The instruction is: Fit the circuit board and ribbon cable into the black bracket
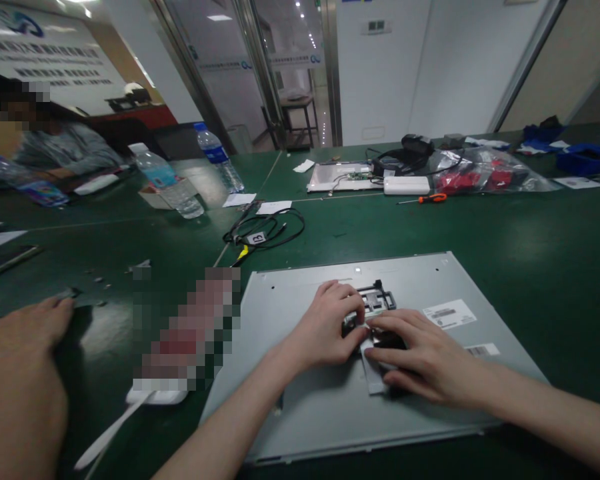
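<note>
A grey metal panel (430, 280) lies flat on the green table (530, 227) in front of me, with white barcode labels (449, 313) on its right part. At its middle sits a small black part (377, 298) beside a pale strip (373, 377). My left hand (327, 327) rests on the panel with fingers curled, pinching the black part's left end. My right hand (420, 357) lies over the same part, fingers pressed down on it and on the strip. What lies under the fingers is hidden.
Another person's hand and forearm (20, 347) reach in at the left edge. A coiled black cable (265, 233), two water bottles (170, 183), an orange-handled screwdriver (430, 198), a white box (407, 185), a plastic bag with red items (485, 170) and a white tool (110, 433) lie about.
</note>
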The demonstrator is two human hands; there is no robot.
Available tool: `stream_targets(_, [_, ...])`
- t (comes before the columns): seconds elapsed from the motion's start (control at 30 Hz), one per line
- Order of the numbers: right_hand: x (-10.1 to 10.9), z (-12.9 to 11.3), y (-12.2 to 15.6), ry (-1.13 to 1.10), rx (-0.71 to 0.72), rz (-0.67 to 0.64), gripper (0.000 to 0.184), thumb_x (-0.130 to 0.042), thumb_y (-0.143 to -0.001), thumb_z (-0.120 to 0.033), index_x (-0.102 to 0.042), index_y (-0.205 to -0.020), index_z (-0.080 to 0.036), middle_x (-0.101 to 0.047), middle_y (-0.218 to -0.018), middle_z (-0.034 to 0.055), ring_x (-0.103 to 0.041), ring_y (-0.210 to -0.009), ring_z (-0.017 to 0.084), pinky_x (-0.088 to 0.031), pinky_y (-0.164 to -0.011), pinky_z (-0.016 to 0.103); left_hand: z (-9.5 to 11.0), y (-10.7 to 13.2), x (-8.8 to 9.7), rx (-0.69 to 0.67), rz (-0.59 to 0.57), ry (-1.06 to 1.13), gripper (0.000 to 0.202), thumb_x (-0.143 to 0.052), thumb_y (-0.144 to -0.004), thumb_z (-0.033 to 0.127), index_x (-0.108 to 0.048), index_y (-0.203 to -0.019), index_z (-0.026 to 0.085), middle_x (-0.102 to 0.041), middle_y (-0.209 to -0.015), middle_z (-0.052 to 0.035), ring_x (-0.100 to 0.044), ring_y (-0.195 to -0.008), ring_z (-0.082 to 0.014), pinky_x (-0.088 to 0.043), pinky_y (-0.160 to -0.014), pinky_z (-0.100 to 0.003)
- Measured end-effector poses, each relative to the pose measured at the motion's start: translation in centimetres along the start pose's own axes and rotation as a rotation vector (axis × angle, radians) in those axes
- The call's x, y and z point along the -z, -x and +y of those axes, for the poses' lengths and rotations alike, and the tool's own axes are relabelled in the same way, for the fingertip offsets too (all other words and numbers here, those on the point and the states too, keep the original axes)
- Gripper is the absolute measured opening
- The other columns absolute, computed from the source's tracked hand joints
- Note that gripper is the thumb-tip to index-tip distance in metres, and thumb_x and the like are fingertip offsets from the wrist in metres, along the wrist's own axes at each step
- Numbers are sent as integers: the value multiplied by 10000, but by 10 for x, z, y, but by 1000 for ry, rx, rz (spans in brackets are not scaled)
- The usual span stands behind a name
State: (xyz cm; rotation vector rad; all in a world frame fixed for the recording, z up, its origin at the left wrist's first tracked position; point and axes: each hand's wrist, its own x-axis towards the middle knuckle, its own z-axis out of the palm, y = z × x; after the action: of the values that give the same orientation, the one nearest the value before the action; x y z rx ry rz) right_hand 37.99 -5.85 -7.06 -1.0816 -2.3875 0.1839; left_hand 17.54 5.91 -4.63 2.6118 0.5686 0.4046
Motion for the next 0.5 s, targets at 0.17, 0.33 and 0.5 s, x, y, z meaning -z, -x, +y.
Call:
stream_targets(0.17, [-1,2,0,3,-6,15,280,-540,-976,-297,-645,-1231,-252,-517,-1380,138,-476,-1288,284,-442,-1029,491,-1,0,-1,-6,-1,10,78,-637,-794,192,-586,-852,207,-600,-969,-36,-539,-1018,-238,-333,-1050,-473])
stream_targets(0.33, [0,2,0,16,19,27,261,-548,-972,-300,-665,-1201,-257,-518,-1378,137,-481,-1282,285,-446,-1023,488,-1,0,-1,1,2,13,73,-633,-801,197,-587,-858,206,-600,-962,-34,-543,-1012,-232,-322,-1060,-476])
stream_targets(0.5, [1,0,0,14,10,-8,251,-547,-973,-288,-675,-1189,-274,-505,-1404,132,-478,-1289,281,-445,-1019,493,0,0,-1,6,-3,9,54,-617,-811,192,-589,-856,207,-607,-959,-38,-545,-1012,-235,-337,-1049,-472])
